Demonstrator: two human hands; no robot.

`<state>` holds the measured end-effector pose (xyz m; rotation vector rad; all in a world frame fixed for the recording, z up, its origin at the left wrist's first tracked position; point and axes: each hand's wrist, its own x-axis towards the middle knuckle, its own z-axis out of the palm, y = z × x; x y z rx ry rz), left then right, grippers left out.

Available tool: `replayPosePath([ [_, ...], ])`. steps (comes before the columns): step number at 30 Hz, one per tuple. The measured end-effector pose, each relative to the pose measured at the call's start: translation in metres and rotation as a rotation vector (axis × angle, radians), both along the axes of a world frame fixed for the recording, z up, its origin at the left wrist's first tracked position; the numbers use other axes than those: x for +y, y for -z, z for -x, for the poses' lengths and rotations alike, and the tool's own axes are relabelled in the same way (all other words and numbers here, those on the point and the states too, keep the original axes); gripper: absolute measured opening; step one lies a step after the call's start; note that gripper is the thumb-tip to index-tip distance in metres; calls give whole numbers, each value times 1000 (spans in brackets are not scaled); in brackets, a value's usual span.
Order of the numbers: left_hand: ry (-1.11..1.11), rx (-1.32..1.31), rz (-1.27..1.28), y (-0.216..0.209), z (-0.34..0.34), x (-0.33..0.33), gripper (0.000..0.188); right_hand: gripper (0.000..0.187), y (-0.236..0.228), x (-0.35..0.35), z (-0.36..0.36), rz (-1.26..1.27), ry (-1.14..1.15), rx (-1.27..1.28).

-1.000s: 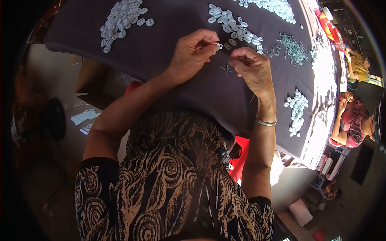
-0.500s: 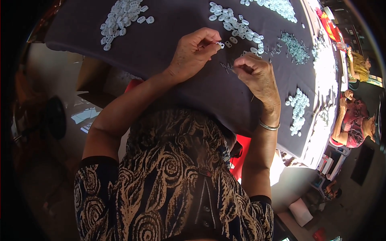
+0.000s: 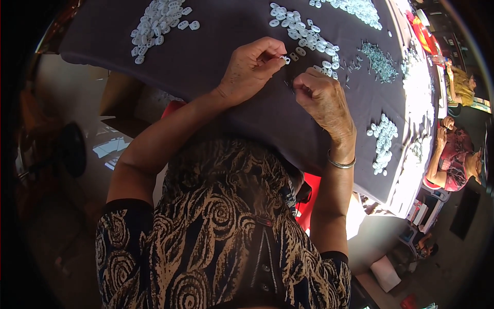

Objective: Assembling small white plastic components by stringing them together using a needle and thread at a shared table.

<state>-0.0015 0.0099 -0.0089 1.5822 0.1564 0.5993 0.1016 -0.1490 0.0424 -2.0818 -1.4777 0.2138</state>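
Observation:
My left hand (image 3: 250,66) is above the dark cloth, thumb and forefinger pinching a small white plastic piece (image 3: 286,60) with holes in it. To its right, my right hand (image 3: 325,99) hangs low over the cloth with its fingers curled and pressed together. Whatever those fingertips grip, if anything, is hidden; a few thin metal pins lie partly covered beside them. Just beyond both hands spreads a loose pile of white oval pieces (image 3: 303,35), a couple of them lying near my left fingertips.
The dark tablecloth (image 3: 206,44) carries another heap of white pieces (image 3: 159,23) at left, a smaller one (image 3: 382,141) at right, and a pile of small metal pins (image 3: 380,62). Strong sunlight bleaches the right table edge. Beyond it a person (image 3: 453,154) sits.
My right hand has shifted slightly left, its fingers closing down over the scattered pins that showed before. My left hand keeps its pinch on the white piece, almost still.

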Motion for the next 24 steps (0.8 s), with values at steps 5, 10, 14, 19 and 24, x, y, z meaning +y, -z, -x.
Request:
replayPosePath([
  [5,-7,-7,56,-1,0,-1,16,11,1,-3,-3,9,37,71],
  [10,35,-33,80,-3,2,-2,17,11,-1,-5,-4,-309,166,442],
  [14,100,-30,86,-1,3,-5,21,4,0,-2,-4,-373,155,731],
  [19,173,-13,232,-9,6,-16,23,7,3,3,1,-394,162,786],
  [24,178,-8,164,-7,6,-16,22,9,5,3,-1,-408,198,896],
])
